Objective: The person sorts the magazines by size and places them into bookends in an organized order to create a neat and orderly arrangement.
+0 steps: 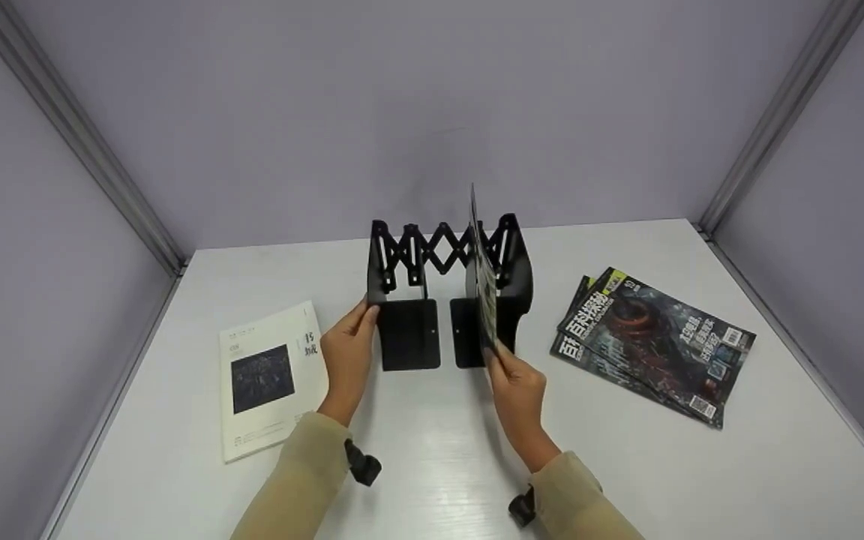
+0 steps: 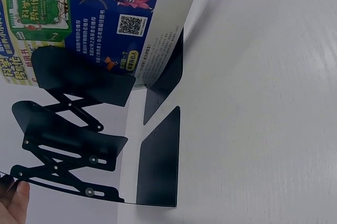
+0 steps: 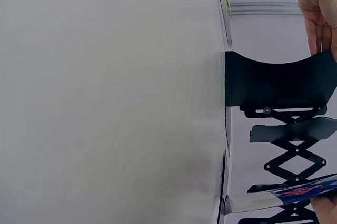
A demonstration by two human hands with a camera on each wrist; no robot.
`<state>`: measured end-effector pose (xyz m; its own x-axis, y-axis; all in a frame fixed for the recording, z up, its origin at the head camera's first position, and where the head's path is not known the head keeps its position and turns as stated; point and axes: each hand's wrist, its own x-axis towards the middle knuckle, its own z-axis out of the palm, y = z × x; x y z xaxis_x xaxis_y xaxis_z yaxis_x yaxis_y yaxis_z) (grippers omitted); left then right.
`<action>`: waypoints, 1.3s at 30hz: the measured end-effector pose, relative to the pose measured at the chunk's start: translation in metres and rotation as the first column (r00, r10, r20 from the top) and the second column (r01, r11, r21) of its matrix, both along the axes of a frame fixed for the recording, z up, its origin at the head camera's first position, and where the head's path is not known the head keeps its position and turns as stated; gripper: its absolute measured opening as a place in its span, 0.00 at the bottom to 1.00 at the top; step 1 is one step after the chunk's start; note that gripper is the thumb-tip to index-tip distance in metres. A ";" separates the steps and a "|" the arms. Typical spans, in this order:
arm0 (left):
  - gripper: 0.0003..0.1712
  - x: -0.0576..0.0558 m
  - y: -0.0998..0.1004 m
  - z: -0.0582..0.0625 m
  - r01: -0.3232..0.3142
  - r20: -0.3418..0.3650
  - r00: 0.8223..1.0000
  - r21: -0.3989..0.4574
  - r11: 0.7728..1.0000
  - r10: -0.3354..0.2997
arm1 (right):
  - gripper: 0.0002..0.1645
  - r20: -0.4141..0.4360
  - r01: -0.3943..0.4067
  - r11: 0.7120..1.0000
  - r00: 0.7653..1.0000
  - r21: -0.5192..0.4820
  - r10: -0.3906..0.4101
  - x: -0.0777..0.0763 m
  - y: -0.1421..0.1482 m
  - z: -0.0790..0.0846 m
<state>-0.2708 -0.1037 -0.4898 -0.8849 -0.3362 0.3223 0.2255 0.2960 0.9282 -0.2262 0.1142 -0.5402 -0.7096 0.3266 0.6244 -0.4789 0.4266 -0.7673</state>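
Observation:
A black expandable bookend [image 1: 411,335] with crisscross scissor links stands in the middle of the table. My left hand [image 1: 348,356] pinches the front edge of its left end panel, thumb on the inner side. With my right hand [image 1: 518,390] I grip a magazine [image 1: 487,296], held upright, edge-on to the head view, between the dividers at the bookend's right part. Its blue back cover [image 2: 118,21], with a green picture and a QR code, faces the left wrist camera. The magazine's lower edge is close over the right base plate [image 1: 467,334].
On the left lies a white book [image 1: 263,435] with a dark square picture. Two overlapping dark magazines [image 1: 657,337] lie at the right. Grey walls [image 1: 432,97] rise behind and beside the white table [image 1: 432,480].

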 end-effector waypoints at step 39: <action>0.16 -0.001 0.001 0.000 -0.012 -0.024 1.000 0.020 1.000 0.012 | 0.19 0.148 -0.099 0.994 0.983 -0.044 0.105 0.000 -0.004 0.003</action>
<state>-0.2713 -0.1023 -0.4898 -0.8729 -0.3534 0.3364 0.2440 0.2808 0.9282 -0.2266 0.1104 -0.5375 -0.8249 0.2685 0.4974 -0.3967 0.3519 -0.8479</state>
